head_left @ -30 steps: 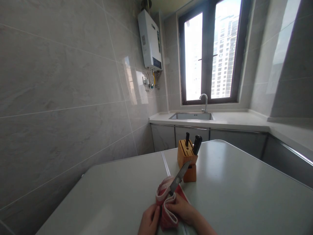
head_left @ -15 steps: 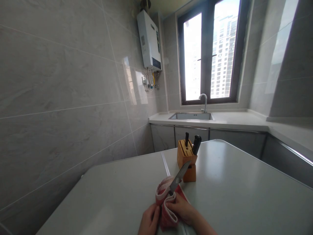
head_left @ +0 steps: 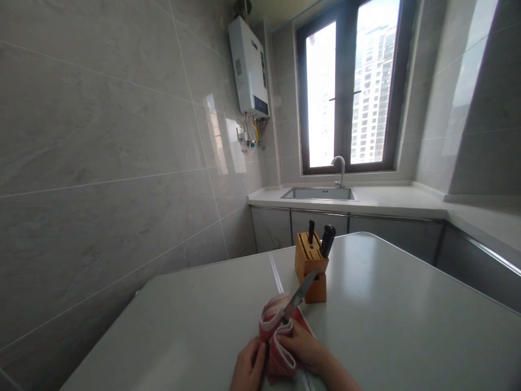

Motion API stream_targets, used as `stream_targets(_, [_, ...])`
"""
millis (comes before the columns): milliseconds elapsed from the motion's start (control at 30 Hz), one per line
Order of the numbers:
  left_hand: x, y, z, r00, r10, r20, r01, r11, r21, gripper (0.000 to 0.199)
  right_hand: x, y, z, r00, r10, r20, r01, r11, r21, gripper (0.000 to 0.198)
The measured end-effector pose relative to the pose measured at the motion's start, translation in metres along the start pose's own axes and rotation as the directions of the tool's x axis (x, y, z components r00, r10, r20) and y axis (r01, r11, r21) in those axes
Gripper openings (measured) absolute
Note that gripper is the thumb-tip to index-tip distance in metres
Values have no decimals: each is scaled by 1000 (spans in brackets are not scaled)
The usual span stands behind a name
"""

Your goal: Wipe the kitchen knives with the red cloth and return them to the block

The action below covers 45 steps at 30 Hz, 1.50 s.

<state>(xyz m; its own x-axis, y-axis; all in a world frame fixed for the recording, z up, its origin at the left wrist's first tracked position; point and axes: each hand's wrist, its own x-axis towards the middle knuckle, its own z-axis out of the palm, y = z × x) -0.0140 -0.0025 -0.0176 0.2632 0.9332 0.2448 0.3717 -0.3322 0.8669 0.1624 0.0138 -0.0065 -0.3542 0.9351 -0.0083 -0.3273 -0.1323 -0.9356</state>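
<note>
A knife (head_left: 302,293) points up and away to the right, its blade bare. Its handle is mostly hidden under a red and white cloth (head_left: 281,363) bunched around it. My left hand (head_left: 248,365) is closed at the near end of the handle, where a little dark material shows by the fingertips. From the other side, my right hand (head_left: 304,347) pinches the cloth against the handle, thumb on top. Just beyond the blade tip stands a wooden knife block (head_left: 311,263) with black-handled tools in its slots.
The pale table (head_left: 195,320) has a metal seam (head_left: 275,273) running across it. Behind it are a white counter (head_left: 399,198), a sink (head_left: 319,193) and a faucet (head_left: 341,171) under a window. A tiled wall (head_left: 122,217) rises on the left, with a water heater (head_left: 249,68) mounted high.
The blade has turned slightly, showing a narrower face, and its tip sits a touch lower. Both hands and the cloth stay almost in place.
</note>
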Motion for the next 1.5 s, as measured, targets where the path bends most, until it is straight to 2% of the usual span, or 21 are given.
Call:
stream_targets(267, [-1,2,0,1000,-3,12,3,1000,-3,41,1,1,-1,1000,-5,-21,3,998,-60,50])
stream_targets(1100, [-1,2,-2,1000,-8,12,9,1000,-14,41,3,3,-1,1000,-25,-12,25,1000,-9,50])
stream_targets(1500, [0,5,-3,1000,-8,8,8,1000,-21,41,0,0,0,1000,-19,-20,18,999,-50,51])
